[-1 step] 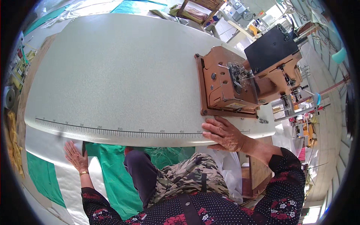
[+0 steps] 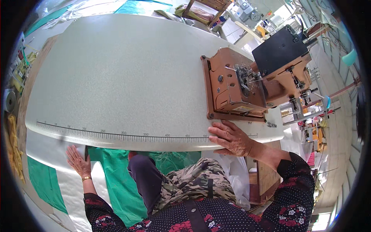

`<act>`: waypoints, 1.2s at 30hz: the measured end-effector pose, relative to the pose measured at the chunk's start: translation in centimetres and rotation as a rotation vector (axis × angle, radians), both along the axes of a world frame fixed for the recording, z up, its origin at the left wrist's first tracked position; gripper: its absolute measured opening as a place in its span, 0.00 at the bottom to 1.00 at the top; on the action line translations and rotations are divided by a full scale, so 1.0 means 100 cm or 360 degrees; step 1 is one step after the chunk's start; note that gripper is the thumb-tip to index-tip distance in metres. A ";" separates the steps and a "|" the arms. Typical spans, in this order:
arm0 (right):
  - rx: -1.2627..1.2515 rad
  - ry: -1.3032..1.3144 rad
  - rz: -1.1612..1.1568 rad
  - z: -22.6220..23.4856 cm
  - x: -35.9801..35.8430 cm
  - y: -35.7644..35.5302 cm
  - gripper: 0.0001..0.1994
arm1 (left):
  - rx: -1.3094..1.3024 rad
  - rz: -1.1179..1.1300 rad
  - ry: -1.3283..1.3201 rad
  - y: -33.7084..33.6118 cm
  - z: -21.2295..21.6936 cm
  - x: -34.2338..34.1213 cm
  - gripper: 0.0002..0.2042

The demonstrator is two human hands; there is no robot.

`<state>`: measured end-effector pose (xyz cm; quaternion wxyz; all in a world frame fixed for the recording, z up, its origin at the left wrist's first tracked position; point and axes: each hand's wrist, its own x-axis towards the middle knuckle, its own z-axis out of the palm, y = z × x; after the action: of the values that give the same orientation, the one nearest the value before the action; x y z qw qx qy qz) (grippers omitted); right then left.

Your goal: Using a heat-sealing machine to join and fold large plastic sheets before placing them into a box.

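My right hand point(image 2: 231, 140) rests flat on the front edge of a pale sewing table point(image 2: 127, 77), fingers stretched out over the printed ruler scale point(image 2: 156, 137). Just beyond those fingertips stands a brown industrial sewing machine point(image 2: 237, 83), with a black cover point(image 2: 280, 50) on its arm and thread around its needle area. Below the table's left front edge, my left hand point(image 2: 79, 160) lies with fingers spread on a smooth white sheet or panel point(image 2: 42, 149); which of these it is I cannot tell. Neither hand holds anything.
Green and white sheeting point(image 2: 112, 174) hangs or lies below the front edge, beside my legs. A wooden chair point(image 2: 210, 9) stands past the far edge. Thread stands and metal rods point(image 2: 309, 102) crowd the right side. Yellow cloth point(image 2: 14, 149) lies at the far left.
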<state>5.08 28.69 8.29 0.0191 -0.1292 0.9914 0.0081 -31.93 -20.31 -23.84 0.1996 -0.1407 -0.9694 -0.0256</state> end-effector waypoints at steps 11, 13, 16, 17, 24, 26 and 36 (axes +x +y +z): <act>-0.0069 0.0055 0.0029 -0.003 0.001 0.002 0.34 | -0.0029 0.0028 -0.0058 0.001 0.001 0.002 0.51; -0.0034 0.0022 0.0024 -0.003 0.002 0.002 0.34 | -0.0024 0.0028 -0.0052 0.001 0.001 0.002 0.51; -0.0012 0.0026 0.0019 -0.003 0.002 0.001 0.34 | -0.0021 0.0019 -0.0033 0.001 0.001 0.002 0.51; 0.0004 0.0006 0.0013 -0.002 0.002 0.001 0.34 | -0.0020 0.0012 -0.0018 0.000 0.001 0.002 0.50; 0.0062 -0.0012 0.0016 -0.001 0.002 0.001 0.33 | -0.0028 0.0005 0.0011 -0.001 0.000 0.003 0.50; 0.0075 -0.0001 0.0016 -0.002 0.002 0.001 0.33 | -0.0088 0.0061 -0.0064 -0.002 -0.001 0.002 0.50; 0.0039 0.0000 0.0039 -0.001 0.001 0.005 0.30 | -0.0171 0.0016 -0.0057 -0.001 0.004 0.002 0.48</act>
<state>5.14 29.18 8.24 0.0205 -0.1411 0.9896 0.0205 -31.69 -20.37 -23.44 0.1745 -0.1458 -0.9735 0.0251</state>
